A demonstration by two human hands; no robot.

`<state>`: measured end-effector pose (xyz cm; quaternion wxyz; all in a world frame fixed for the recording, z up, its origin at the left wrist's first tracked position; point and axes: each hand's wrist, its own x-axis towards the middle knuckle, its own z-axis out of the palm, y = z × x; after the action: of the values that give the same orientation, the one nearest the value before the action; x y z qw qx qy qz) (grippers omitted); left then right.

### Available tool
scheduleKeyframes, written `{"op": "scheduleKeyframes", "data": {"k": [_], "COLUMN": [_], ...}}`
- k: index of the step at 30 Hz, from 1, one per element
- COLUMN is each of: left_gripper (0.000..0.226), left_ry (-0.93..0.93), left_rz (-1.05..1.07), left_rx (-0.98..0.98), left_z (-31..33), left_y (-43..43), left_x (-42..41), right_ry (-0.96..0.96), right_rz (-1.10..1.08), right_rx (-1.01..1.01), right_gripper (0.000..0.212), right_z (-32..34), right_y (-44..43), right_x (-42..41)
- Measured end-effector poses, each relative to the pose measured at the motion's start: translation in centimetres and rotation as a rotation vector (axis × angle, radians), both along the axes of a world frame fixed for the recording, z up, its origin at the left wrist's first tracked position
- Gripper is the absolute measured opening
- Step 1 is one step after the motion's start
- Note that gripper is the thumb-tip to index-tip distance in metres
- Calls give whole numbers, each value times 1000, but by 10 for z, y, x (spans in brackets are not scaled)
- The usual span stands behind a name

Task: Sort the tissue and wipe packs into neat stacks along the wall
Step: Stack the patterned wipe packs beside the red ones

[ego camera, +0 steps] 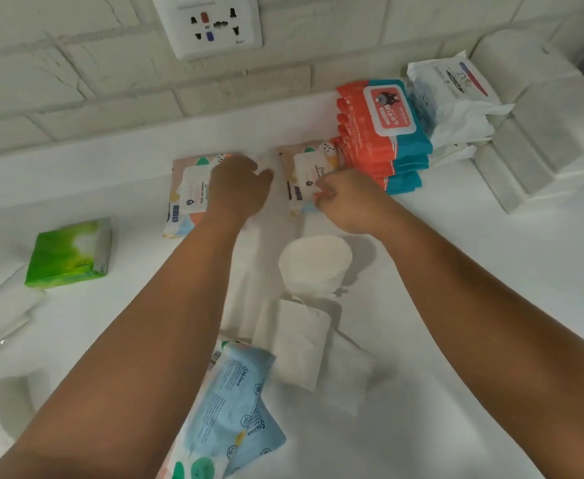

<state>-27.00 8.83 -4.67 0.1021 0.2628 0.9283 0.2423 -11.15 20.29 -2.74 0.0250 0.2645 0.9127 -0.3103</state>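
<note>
Two patterned beige wipe packs lie side by side near the wall. My left hand (pixel 240 186) rests on the left pack (pixel 188 195), fingers spread over its right half. My right hand (pixel 344 198) pinches the near right edge of the right pack (pixel 306 174). A stack of orange and teal wipe packs (pixel 384 133) stands against the wall to the right, with white wipe packs (pixel 453 95) beside it. Light blue packs (pixel 230 406) lie near me, partly under my left forearm. A green tissue pack (pixel 69 254) sits at the left.
A round stack of cotton pads (pixel 314 264) and white folded tissue packs (pixel 301 344) lie between my arms. White tissue packs (pixel 539 133) are piled at the far right. Clear-wrapped white packs (pixel 0 316) lie at the left edge. A wall socket (pixel 211 25) is above.
</note>
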Motion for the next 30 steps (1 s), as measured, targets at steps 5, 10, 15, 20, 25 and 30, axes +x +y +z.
{"op": "scheduleKeyframes", "data": {"k": [5, 10, 15, 20, 25, 30], "left_gripper": [52, 79, 70, 69, 62, 47], "left_ry": [53, -121, -228, -288, -212, -125], "left_rz": [176, 257, 233, 279, 252, 214], "left_rx": [-151, -155, -53, -24, -85, -104], "left_z": [1, -1, -7, -8, 4, 14], "left_y": [-56, -87, -93, -95, -91, -84], "left_x": [-32, -52, -58, -58, -51, -40], "right_ry": [-32, -83, -132, -130, -99, -42], "right_rz": [111, 144, 47, -94, -212, -287], "right_rx": [74, -38, -218, -446, -644, -776], "right_gripper": [39, 20, 7, 9, 6, 20], "right_z": [21, 18, -2, -9, -7, -3], "right_y": [-24, -53, -69, -71, -70, -70], "right_x": [-54, -102, -121, -125, -128, -127]}}
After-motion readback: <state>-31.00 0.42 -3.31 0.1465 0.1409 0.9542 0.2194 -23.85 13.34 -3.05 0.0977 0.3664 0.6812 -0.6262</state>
